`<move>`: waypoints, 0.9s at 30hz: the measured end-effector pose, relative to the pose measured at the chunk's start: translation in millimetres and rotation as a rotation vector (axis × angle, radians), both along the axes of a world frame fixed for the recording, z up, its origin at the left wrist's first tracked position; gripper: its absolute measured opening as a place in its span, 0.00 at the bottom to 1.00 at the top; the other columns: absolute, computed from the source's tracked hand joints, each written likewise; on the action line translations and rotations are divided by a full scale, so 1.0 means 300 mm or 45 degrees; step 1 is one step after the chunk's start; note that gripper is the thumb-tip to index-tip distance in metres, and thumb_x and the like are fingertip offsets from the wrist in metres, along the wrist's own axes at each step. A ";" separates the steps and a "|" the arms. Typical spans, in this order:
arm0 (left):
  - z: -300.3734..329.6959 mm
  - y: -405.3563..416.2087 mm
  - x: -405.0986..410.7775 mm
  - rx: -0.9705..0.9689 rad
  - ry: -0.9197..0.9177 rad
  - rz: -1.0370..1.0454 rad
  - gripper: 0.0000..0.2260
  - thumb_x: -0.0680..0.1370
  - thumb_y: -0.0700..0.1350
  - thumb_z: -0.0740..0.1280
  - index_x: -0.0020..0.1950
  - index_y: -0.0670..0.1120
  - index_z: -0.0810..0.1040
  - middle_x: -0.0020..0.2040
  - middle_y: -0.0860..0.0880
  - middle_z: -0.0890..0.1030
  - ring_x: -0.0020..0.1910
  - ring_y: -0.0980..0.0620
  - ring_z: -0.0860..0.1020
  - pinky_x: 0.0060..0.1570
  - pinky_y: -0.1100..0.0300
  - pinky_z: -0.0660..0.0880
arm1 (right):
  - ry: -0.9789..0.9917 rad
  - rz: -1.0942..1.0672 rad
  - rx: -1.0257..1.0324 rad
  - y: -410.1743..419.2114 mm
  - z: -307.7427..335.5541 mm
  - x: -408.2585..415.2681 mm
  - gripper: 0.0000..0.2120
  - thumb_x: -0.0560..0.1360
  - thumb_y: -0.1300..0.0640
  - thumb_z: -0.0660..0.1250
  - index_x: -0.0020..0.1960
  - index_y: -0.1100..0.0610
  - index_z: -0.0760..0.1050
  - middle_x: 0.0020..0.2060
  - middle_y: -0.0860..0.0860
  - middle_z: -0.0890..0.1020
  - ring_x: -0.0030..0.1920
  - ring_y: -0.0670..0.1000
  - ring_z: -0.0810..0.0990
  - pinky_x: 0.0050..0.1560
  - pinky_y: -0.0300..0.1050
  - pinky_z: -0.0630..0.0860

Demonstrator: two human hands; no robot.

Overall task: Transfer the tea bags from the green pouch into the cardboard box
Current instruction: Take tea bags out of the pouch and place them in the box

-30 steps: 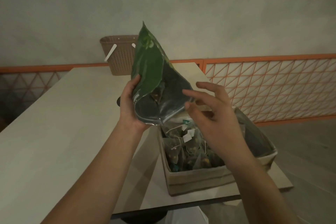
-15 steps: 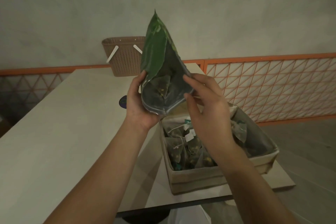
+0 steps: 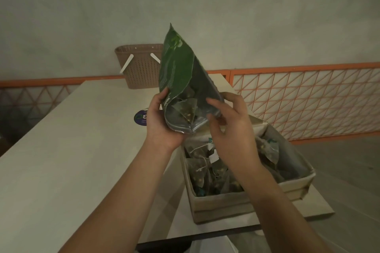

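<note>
I hold the green pouch (image 3: 178,74) upside down, its open mouth facing me above the far left corner of the cardboard box (image 3: 230,205). My left hand (image 3: 162,121) grips the pouch's left edge near the mouth. My right hand (image 3: 230,127) holds the right edge, thumb and fingers on the rim. A pyramid tea bag (image 3: 186,112) shows inside the mouth. Several tea bags (image 3: 207,168) with strings and white tags lie in the box, which stands on the table's near right corner.
A pale table (image 3: 61,160) stretches to the left and far side. A brown woven basket (image 3: 139,68) stands at its far end. A round blue sticker (image 3: 140,118) lies on the table behind my left hand. An orange lattice railing (image 3: 308,98) runs along the right.
My right hand came up from over the box and took hold of the pouch's right edge. The pouch turned more upright, its mouth now toward me.
</note>
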State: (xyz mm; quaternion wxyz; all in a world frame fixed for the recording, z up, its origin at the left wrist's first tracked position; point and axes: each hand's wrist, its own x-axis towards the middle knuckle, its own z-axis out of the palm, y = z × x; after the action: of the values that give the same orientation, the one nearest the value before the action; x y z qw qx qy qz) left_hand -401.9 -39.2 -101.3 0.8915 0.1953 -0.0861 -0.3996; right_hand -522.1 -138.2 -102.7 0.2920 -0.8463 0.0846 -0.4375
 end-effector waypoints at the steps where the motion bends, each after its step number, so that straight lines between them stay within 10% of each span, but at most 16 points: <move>1: -0.002 -0.004 -0.004 -0.020 0.008 0.026 0.26 0.77 0.54 0.66 0.73 0.47 0.75 0.75 0.46 0.72 0.73 0.44 0.71 0.72 0.45 0.68 | 0.049 -0.025 0.012 0.004 -0.002 0.000 0.16 0.76 0.56 0.68 0.64 0.54 0.77 0.65 0.51 0.69 0.58 0.49 0.76 0.59 0.43 0.78; 8: 0.013 -0.018 -0.089 0.024 0.015 -0.046 0.19 0.76 0.56 0.65 0.49 0.42 0.87 0.54 0.44 0.84 0.53 0.44 0.81 0.62 0.51 0.75 | 0.145 -0.305 -0.104 0.037 0.019 0.020 0.17 0.69 0.40 0.73 0.54 0.45 0.80 0.59 0.53 0.70 0.59 0.56 0.72 0.53 0.54 0.79; 16: 0.021 -0.001 -0.067 0.005 -0.008 0.066 0.19 0.74 0.55 0.67 0.60 0.47 0.81 0.68 0.46 0.77 0.67 0.44 0.74 0.69 0.49 0.70 | 0.017 0.080 0.413 -0.005 0.034 -0.045 0.04 0.71 0.54 0.73 0.43 0.47 0.79 0.55 0.47 0.74 0.57 0.49 0.76 0.57 0.45 0.76; 21: 0.007 0.012 -0.050 -0.064 -0.022 0.085 0.19 0.79 0.55 0.63 0.67 0.51 0.78 0.72 0.47 0.76 0.68 0.43 0.75 0.60 0.48 0.78 | -0.049 0.199 0.696 -0.080 0.049 -0.156 0.04 0.75 0.58 0.69 0.45 0.55 0.74 0.42 0.59 0.82 0.41 0.56 0.81 0.38 0.49 0.78; 27: -0.004 0.004 -0.044 -0.086 -0.044 0.061 0.23 0.82 0.55 0.61 0.75 0.51 0.72 0.73 0.44 0.75 0.72 0.42 0.74 0.69 0.45 0.72 | -0.001 0.213 0.777 -0.122 0.030 -0.225 0.08 0.74 0.65 0.70 0.50 0.57 0.74 0.45 0.56 0.83 0.47 0.56 0.84 0.49 0.56 0.82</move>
State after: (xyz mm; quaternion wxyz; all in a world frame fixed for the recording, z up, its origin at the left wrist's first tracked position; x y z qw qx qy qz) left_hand -415.1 -38.1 -102.4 0.9052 0.1740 -0.1103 -0.3717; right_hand -589.5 -174.9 -93.7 0.5675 -0.7234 0.1421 -0.3667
